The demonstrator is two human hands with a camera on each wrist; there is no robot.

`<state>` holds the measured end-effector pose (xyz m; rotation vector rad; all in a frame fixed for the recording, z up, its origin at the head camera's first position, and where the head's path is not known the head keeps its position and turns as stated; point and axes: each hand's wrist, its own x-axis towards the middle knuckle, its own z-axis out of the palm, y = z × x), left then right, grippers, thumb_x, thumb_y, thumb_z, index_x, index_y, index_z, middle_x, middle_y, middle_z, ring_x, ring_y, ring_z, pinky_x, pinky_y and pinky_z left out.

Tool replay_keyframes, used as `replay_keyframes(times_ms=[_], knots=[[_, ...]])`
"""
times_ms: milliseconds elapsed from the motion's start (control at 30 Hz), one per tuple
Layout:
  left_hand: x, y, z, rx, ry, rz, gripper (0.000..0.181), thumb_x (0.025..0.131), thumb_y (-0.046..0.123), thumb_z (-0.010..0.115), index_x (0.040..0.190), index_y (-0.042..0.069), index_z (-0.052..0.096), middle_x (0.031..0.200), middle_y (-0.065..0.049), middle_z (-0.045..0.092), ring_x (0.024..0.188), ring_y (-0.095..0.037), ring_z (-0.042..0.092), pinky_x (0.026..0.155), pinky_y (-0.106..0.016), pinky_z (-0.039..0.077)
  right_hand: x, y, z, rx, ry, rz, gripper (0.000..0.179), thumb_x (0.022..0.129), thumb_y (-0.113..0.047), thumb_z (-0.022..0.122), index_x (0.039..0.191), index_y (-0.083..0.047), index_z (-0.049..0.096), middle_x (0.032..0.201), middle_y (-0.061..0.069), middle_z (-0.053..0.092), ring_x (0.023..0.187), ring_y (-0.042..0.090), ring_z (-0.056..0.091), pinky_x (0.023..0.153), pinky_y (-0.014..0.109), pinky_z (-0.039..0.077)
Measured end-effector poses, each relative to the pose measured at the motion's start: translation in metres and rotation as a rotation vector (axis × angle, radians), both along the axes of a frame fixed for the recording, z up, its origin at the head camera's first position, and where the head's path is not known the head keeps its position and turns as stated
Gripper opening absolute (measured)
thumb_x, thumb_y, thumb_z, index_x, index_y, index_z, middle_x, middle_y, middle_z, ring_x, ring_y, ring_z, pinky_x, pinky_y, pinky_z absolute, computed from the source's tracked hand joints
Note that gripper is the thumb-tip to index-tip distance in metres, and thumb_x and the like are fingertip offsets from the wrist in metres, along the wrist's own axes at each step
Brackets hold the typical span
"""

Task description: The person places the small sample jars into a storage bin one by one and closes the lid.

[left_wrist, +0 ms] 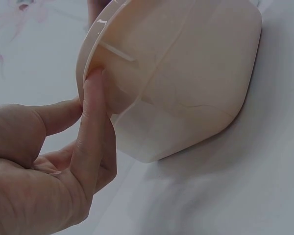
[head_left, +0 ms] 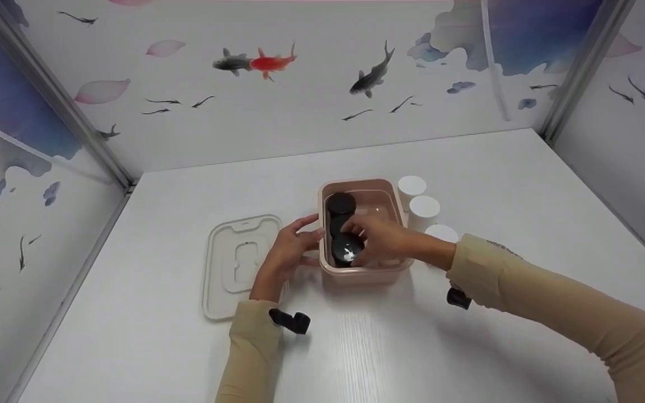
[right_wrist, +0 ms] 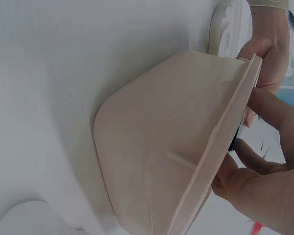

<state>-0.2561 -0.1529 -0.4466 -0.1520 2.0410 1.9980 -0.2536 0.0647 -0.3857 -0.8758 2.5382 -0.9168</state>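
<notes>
Tan cloth is nearest to me: the right sleeve (head_left: 546, 291) slants in from one side and the left sleeve (head_left: 251, 352) reaches forward, a small black device (head_left: 294, 322) strapped at its cuff. Just past that, a pale lid (head_left: 215, 280) lies on the white tabletop (head_left: 132, 336), partly covered by the left forearm.

Next to the lid, the left hand (head_left: 289, 249) has a narrow hold on the side of an upright pinkish box (head_left: 366, 277), thumb at the rim and a finger tucked beneath the lip against the outer wall. The right hand (head_left: 381, 238) comes over the opposite side and down inside, thumb and fingers curved around the near black jar (head_left: 347, 246), spread only as wide as its glossy round top. That jar is by the box's left wall, towards the near end; I can't tell whether its base touches the floor of the box.

At the far end of the same side is the far black jar (head_left: 341, 202). Dark surface shows between the two, too covered by fingers to make out.

Outside, along the box's right side, three white tubs (head_left: 424, 207) stand in a row, the nearest partly hidden by the right forearm. Beyond, the back wall (head_left: 311, 117) carries painted fish and petals.
</notes>
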Motion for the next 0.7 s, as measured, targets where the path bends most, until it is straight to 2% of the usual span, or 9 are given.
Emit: replay_keyframes(times_ms=[133,433,633,700], knots=[[0.0,0.0,-0.002,0.001,0.001,-0.011,0.052,0.099,0.024,0.065,0.148,0.019,0.049,0.131,-0.019,0.066,0.106,-0.026,0.071,0.071,-0.038,0.064,0.001,-0.004,-0.003,0.038,-0.019,-0.02,0.06,0.074,-0.006,0.086,0.127,0.0,0.057,0.12,0.021,0.063,0.108,0.029,0.061,0.098,0.043,0.054],[0.0,0.0,-0.002,-0.018,0.009,-0.013,0.052,0.099,0.023,0.064,0.148,0.019,0.048,0.129,-0.018,0.067,0.102,-0.025,0.072,0.067,-0.036,0.063,0.001,-0.005,-0.016,0.025,0.079,0.019,0.048,0.08,-0.003,0.08,0.121,0.003,0.057,0.107,0.021,0.067,0.092,0.024,0.058,0.084,0.037,0.055],[0.0,0.001,0.001,-0.025,0.007,0.003,0.051,0.098,0.023,0.065,0.147,0.019,0.05,0.127,-0.017,0.068,0.102,-0.024,0.072,0.067,-0.037,0.063,0.0,-0.002,-0.017,0.003,0.094,0.017,0.047,0.08,0.0,0.08,0.121,0.004,0.058,0.112,0.025,0.066,0.099,0.032,0.062,0.089,0.043,0.058],[0.0,0.001,0.002,-0.028,0.003,0.006,0.051,0.098,0.024,0.065,0.147,0.019,0.05,0.128,-0.017,0.068,0.103,-0.025,0.072,0.068,-0.038,0.064,0.001,-0.001,-0.015,-0.006,0.068,0.014,0.049,0.079,0.001,0.08,0.123,0.005,0.058,0.115,0.026,0.065,0.104,0.034,0.064,0.092,0.045,0.058]])
